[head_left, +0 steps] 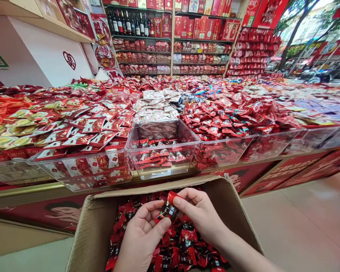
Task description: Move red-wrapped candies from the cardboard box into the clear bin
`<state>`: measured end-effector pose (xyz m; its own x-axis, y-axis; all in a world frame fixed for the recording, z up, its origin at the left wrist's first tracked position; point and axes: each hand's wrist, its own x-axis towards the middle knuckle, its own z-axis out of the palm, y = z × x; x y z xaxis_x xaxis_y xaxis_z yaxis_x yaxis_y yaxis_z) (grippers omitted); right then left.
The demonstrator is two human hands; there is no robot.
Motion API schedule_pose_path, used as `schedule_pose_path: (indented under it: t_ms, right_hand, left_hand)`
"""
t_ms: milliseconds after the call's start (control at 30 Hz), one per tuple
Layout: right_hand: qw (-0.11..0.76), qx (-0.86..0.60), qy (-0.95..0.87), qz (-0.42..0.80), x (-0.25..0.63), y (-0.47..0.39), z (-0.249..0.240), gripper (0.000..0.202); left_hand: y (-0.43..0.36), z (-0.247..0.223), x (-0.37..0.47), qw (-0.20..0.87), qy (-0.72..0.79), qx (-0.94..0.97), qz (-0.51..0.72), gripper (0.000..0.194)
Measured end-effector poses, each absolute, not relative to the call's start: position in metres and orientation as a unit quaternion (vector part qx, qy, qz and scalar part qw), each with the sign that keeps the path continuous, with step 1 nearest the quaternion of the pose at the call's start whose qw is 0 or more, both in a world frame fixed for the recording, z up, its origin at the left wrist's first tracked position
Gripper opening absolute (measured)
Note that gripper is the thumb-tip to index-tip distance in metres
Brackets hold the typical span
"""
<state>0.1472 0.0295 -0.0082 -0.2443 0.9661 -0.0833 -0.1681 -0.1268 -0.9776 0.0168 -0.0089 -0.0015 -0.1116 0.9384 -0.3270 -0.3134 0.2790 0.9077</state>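
Note:
Between my hands is one wrapped candy [171,211] with a black middle and red twisted ends, tilted over a cardboard box. My right hand [202,211] pinches its upper red end between thumb and forefinger. My left hand [146,230] grips the lower end, its fingers curled around it. Many candies of the same red and black kind [187,236] fill the open cardboard box [85,234] below my hands. Just beyond the box, a clear plastic bin [163,145] holds a low layer of similar candies [158,153].
Clear bins heaped with red packets [93,124] stand to the left, and more red candies [215,117] to the right. White packets [155,102] lie behind the middle bin. Shelves with bottles [130,24] and red boxes rise at the back. Tiled floor [300,215] shows at right.

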Motion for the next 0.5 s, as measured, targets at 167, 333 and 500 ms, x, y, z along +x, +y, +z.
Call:
schedule_pose_path:
  t_ms: [167, 333, 500]
  right_hand:
    - [0.496, -0.446, -0.615, 0.421, 0.149, 0.026, -0.014, 0.018]
    - [0.459, -0.369, -0.803, 0.094, 0.149, 0.014, -0.011, 0.029]
    - [0.365, -0.274, -0.889, -0.045, 0.148, 0.012, -0.004, 0.023]
  left_hand:
    - [-0.011, -0.007, 0.014, 0.599, 0.527, 0.288, 0.53, 0.031]
    - [-0.007, -0.016, 0.005, 0.592, 0.519, 0.29, 0.545, 0.026]
    - [-0.016, -0.004, 0.011, 0.586, 0.52, 0.321, 0.532, 0.023]
